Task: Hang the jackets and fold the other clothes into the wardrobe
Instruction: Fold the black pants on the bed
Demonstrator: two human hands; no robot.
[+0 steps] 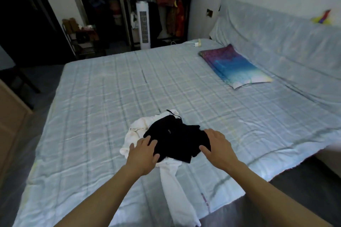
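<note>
Currently, crumpled black cloth garment (175, 140), on white cloth garment (171, 180) at 6 o'clock of pale checked bed (110, 97), is touched by left hand (143, 155) and right hand (218, 148), fingers spread wide. Sorting judged underway; spreading flat needed next.

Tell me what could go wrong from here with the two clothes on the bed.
1. The black garment lies crumpled on the white garment; when the left hand and right hand lift it, the white one may come along.
2. A long part of the white garment reaches the near edge of the bed and could slip to the floor.
</note>
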